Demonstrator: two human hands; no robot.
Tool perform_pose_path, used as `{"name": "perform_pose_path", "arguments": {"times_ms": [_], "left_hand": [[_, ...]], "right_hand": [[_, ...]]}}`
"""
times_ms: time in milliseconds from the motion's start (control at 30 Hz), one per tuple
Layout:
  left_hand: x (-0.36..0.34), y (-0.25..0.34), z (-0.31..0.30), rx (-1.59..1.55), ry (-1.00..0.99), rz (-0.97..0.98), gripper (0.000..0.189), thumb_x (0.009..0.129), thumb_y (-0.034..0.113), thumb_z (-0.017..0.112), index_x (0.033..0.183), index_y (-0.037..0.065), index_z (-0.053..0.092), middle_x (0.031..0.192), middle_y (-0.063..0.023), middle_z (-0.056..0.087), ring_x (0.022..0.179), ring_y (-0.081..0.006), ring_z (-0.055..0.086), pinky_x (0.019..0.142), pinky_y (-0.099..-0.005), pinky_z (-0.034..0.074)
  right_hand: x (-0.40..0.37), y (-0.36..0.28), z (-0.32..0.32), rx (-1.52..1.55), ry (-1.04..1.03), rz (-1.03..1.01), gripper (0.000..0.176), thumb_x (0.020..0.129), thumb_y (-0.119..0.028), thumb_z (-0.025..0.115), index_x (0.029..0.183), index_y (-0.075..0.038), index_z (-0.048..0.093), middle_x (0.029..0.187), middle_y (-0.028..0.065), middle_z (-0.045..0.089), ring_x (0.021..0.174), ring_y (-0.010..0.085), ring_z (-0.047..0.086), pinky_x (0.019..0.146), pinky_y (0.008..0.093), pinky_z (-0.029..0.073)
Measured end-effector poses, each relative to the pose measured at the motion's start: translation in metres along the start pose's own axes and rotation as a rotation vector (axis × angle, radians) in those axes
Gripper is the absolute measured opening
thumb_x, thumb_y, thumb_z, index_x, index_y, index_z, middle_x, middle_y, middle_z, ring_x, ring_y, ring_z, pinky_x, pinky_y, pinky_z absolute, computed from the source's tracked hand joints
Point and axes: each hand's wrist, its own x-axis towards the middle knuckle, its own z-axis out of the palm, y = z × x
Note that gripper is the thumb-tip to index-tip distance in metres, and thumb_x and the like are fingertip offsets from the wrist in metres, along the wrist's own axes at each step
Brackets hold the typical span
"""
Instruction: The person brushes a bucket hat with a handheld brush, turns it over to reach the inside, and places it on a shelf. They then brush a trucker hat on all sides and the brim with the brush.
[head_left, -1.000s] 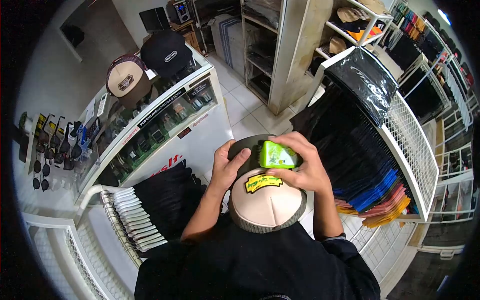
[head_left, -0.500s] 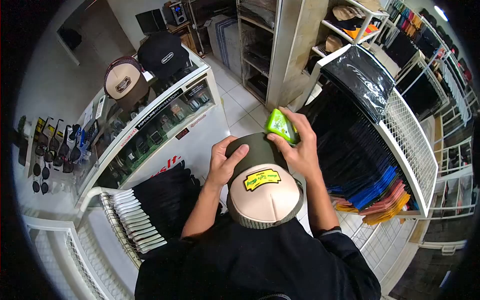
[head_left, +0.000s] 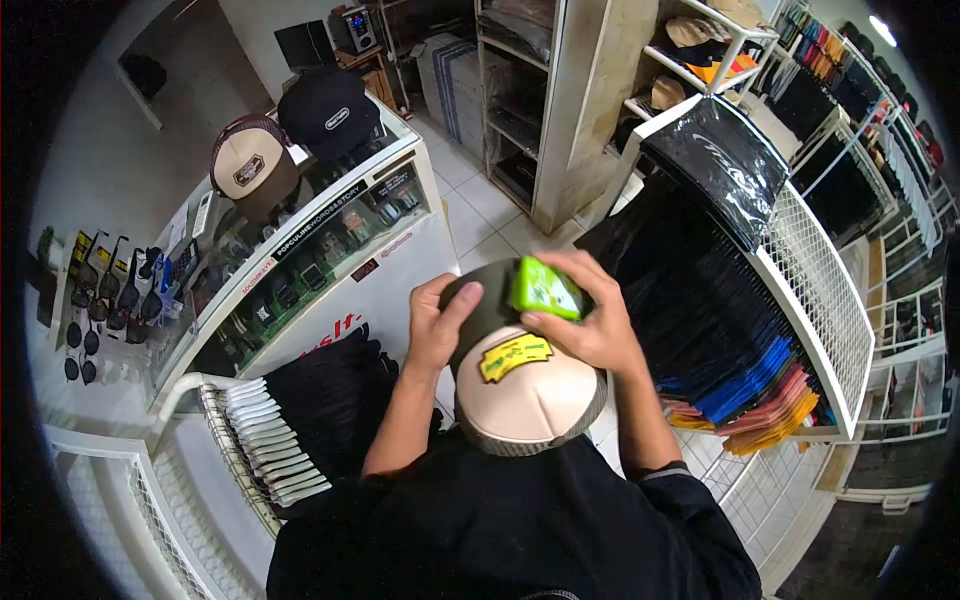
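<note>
A cap (head_left: 525,400) with a cream front, a yellow patch and a dark olive brim is held in front of my black shirt, its brim pointing away from me. My left hand (head_left: 440,320) is closed on the brim's left side, thumb on top and fingers beneath. A bright green block with pale markings (head_left: 547,288) lies against the right part of the brim. Gripping that block from the right is my right hand (head_left: 595,315); its underside is hidden, so its exact kind does not show.
A glass display counter (head_left: 330,250) with two caps on top stands to the left, sunglasses (head_left: 110,290) at its far end. Below it hang black garments on white hangers (head_left: 275,440). At the right is a rack of folded dark clothes (head_left: 700,290) with a plastic-wrapped black pack on top.
My right hand has moved the green block left and toward me over the brim. The cap has tilted slightly, while my left hand keeps its hold and has shifted a little left.
</note>
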Motion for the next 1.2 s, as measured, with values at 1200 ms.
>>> {"name": "perform_pose_path", "arguments": {"times_ms": [1200], "left_hand": [[-0.002,0.028,-0.016,0.116,-0.362,-0.076,0.012,0.092,0.006,0.077,0.096,-0.005,0.076,0.086,-0.0001,0.074,0.076,-0.0054,0.061,0.068,-0.0238,0.050]], "right_hand": [[-0.012,0.024,-0.026,0.003,-0.053,0.080,0.065,0.072,-0.018,0.093,0.130,-0.004,0.069,0.122,0.0149,0.068,0.112,0.0276,0.065,0.102,0.0391,0.048]]}}
